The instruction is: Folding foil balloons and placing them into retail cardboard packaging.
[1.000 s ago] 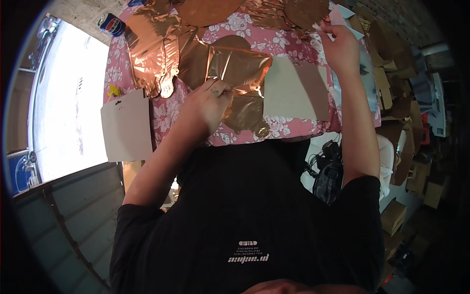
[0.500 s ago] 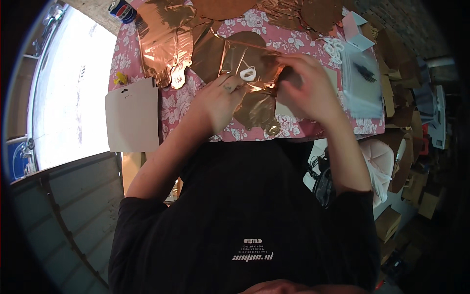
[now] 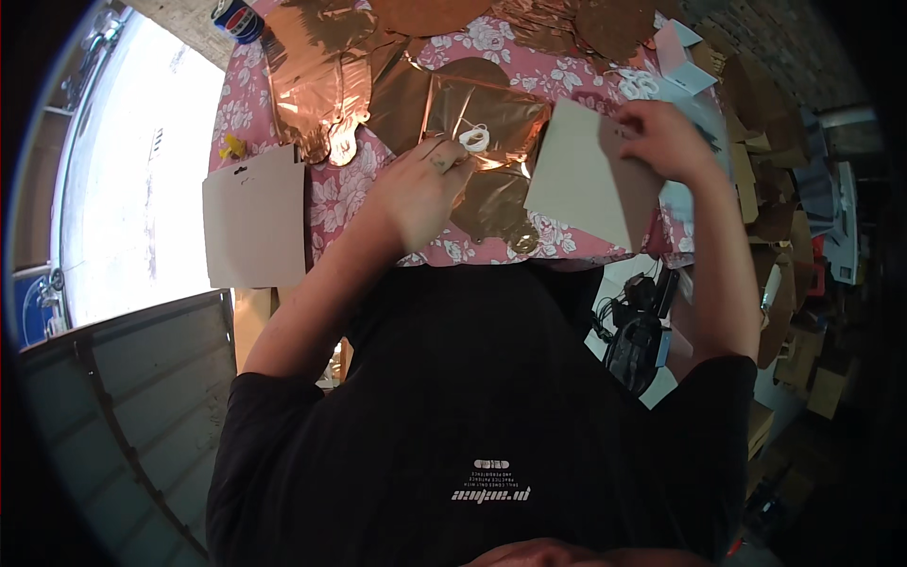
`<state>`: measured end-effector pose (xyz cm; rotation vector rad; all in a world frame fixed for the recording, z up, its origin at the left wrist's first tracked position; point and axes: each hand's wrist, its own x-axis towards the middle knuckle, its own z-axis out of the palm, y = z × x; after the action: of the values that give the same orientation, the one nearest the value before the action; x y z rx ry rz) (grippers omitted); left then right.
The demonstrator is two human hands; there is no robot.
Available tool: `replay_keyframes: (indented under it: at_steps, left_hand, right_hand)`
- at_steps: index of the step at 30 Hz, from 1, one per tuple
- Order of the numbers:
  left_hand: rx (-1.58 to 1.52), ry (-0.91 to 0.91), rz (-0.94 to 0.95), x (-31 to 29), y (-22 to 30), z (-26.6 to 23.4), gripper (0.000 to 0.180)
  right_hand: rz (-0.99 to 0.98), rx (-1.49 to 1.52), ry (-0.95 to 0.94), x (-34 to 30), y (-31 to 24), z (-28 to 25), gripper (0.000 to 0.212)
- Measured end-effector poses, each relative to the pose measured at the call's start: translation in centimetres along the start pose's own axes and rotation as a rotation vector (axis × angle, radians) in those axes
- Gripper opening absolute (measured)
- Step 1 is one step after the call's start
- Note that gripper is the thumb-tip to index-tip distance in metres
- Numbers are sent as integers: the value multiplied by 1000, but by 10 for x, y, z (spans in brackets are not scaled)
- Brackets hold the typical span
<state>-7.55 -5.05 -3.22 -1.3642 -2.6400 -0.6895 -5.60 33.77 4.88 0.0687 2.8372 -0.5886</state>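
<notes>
My left hand (image 3: 420, 194) is closed at the near left edge of a folded copper-coloured foil balloon (image 3: 491, 109), its fingers pinching the foil. A small white coil of ribbon (image 3: 474, 139) lies on top of that foil. A goldish foil piece (image 3: 491, 213) sticks out below it toward the table's front edge. On the right, my right hand (image 3: 666, 142) has its fingers curled over the far right edge of a pale cardboard sheet (image 3: 590, 170). The sheet is tilted and its left edge is beside the foil. My right thumb is partly hidden.
More copper foil balloons (image 3: 321, 85) are spread along the far left and back. A stack of pale cards (image 3: 255, 222) overhangs the left edge near a soda can (image 3: 236, 21). White ribbon coils (image 3: 638, 83) and a folded white card (image 3: 685, 59) lie at the right.
My right hand has left the foil, moved right and taken hold of the cardboard sheet, which is now turned and raised. My left hand has stayed at the foil.
</notes>
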Motion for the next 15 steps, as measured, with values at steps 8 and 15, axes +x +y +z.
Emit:
replay_keyframes:
  at_steps: [8, 15]
  left_hand:
    - [70, 21, 46, -8, -1, 4, 36]
    - [112, -186, -2, -9, 1, -7, 36]
  right_hand:
    - [-222, 93, 536, -66, -130, -55, 23]
    - [-556, -258, 390, -10, -151, 91, 28]
